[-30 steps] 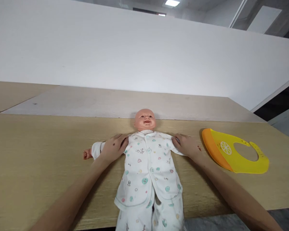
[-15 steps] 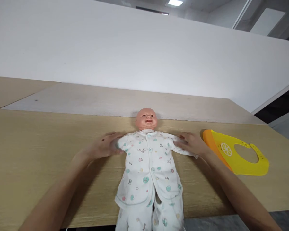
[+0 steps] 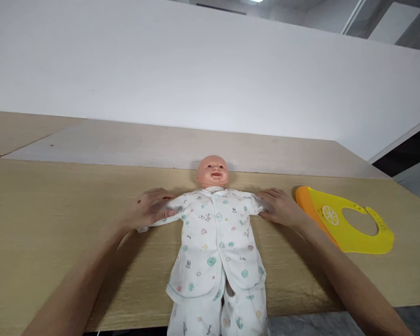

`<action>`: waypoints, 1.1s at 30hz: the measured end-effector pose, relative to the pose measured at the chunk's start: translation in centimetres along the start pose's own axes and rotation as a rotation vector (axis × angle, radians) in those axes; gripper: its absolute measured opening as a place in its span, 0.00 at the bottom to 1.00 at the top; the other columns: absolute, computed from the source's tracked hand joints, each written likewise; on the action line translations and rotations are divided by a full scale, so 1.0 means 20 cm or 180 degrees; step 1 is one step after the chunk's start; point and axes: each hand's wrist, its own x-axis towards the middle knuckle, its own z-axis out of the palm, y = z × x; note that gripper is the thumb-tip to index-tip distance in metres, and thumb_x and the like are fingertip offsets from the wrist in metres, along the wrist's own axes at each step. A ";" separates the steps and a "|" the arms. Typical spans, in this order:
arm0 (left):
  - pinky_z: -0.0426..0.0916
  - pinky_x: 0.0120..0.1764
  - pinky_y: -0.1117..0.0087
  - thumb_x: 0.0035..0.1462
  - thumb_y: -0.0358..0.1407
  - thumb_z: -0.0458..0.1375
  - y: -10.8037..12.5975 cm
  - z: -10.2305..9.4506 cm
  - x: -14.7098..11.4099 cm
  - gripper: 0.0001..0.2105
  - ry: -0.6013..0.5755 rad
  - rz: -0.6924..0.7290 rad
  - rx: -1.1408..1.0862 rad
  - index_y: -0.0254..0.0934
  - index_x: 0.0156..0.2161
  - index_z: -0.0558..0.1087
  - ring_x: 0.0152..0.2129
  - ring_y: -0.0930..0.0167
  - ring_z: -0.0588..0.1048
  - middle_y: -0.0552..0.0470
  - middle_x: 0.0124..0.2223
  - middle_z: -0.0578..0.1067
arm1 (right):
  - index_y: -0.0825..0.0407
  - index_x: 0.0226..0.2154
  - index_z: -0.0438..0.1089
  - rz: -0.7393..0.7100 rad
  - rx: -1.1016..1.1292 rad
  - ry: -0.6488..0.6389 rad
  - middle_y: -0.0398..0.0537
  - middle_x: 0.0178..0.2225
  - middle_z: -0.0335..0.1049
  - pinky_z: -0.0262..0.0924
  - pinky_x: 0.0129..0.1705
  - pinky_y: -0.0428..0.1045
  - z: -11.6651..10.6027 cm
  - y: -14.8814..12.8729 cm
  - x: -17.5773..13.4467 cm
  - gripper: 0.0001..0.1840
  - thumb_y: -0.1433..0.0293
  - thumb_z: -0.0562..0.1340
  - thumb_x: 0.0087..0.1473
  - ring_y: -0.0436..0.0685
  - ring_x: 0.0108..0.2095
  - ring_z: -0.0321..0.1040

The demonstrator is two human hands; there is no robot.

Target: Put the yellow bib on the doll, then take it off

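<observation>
A baby doll (image 3: 213,171) lies on its back, dressed in a white printed top (image 3: 213,233) and matching trousers (image 3: 196,319). Both its arms are stretched out to the sides. My left hand (image 3: 150,208) is closed around the sleeve at the picture's left, thumb in front and fingers behind; the cuff shows below my wrist. On the other side, my right hand (image 3: 279,207) wraps the opposite sleeve and hides its end. The trousers' lower part runs out of the picture.
A yellow bib (image 3: 350,226) with an orange pocket lies to the right of my right forearm. The wooden table (image 3: 49,233) ends near the bottom of the picture. Behind it stands a white partition (image 3: 196,70).
My left hand has shifted slightly left along the sleeve, and its cuff now shows. My right hand has closed in around the other sleeve, covering its cuff. The doll's body stays put.
</observation>
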 end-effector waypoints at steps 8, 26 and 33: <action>0.52 0.22 0.73 0.57 0.38 0.52 0.21 0.06 -0.05 0.17 -0.0717 0.0659 -0.1342 0.35 0.18 0.65 0.15 0.77 0.58 0.56 0.16 0.62 | 0.51 0.22 0.59 -0.1205 0.0363 0.1405 0.41 0.19 0.60 0.49 0.27 0.46 0.05 -0.31 -0.01 0.12 0.77 0.54 0.55 0.48 0.22 0.55; 0.56 0.20 0.73 0.44 0.41 0.63 0.15 0.20 -0.04 0.15 -0.2453 -0.0132 -0.3876 0.34 0.17 0.69 0.14 0.73 0.68 0.46 0.19 0.75 | 0.51 0.20 0.50 -0.0675 0.1367 0.0957 0.40 0.16 0.52 0.43 0.25 0.45 0.20 -0.34 -0.04 0.17 0.74 0.49 0.59 0.47 0.19 0.49; 0.66 0.29 0.73 0.61 0.48 0.48 0.28 0.05 -0.13 0.27 -0.1628 -0.0770 -0.1893 0.36 0.14 0.66 0.17 0.73 0.71 0.51 0.16 0.71 | 0.52 0.17 0.46 0.0306 0.2516 0.0395 0.38 0.17 0.42 0.38 0.23 0.44 0.08 -0.33 0.00 0.24 0.62 0.53 0.59 0.45 0.19 0.41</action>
